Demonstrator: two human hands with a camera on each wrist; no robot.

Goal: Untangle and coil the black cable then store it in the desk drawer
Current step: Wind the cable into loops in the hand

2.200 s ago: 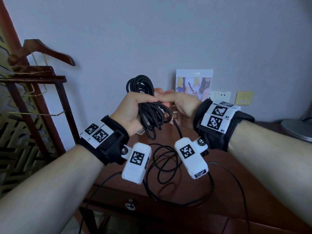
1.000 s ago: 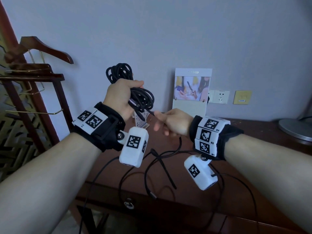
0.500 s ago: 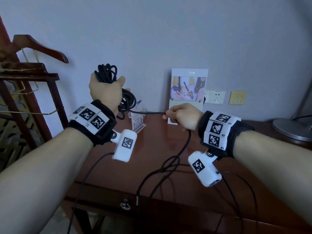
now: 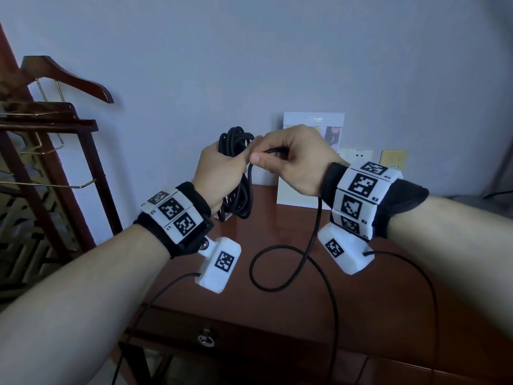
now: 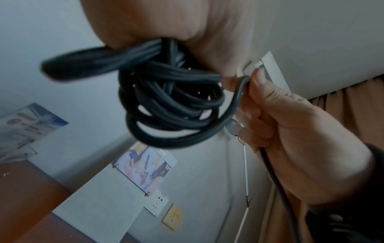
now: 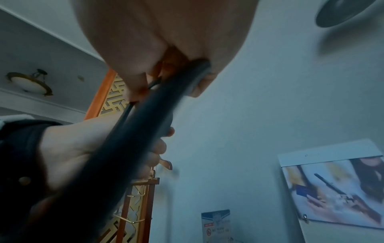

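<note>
While the left hand [image 4: 219,173] is clenched around a bundle of coiled black rubber-sheathed cable [image 4: 236,195], the right hand [image 4: 291,162] pinches a single strand of the same cable between thumb and curled fingers, right against the left hand's knuckles. Both hands are raised above the reddish-brown polished wooden desk [image 4: 277,315]. The loops stick out above the left fist and hang below it, past the wrist. In the left wrist view the coil [image 5: 170,102] bulges out of the palm, and the right hand's thumb and fingers [image 5: 261,92] hold the strand just beside it. In the right wrist view the strand [image 6: 129,148] runs out from under the right palm, blurred and close to the lens.

From the right hand the loose cable drops beneath the wrist, curls into one open loop on the desktop below and between the two forearms, then trails off the near edge of the desk. Below the left forearm, the dark wooden desk drawer [image 4: 249,340] with its small metal ring pull [image 4: 206,339] sits closed. Beyond the right hand a white card with a colour photograph [image 4: 313,120] leans against the pale grey wall. Off to the outer side of the left hand stands a dark wooden valet stand with a hanger top [image 4: 55,107].
</note>
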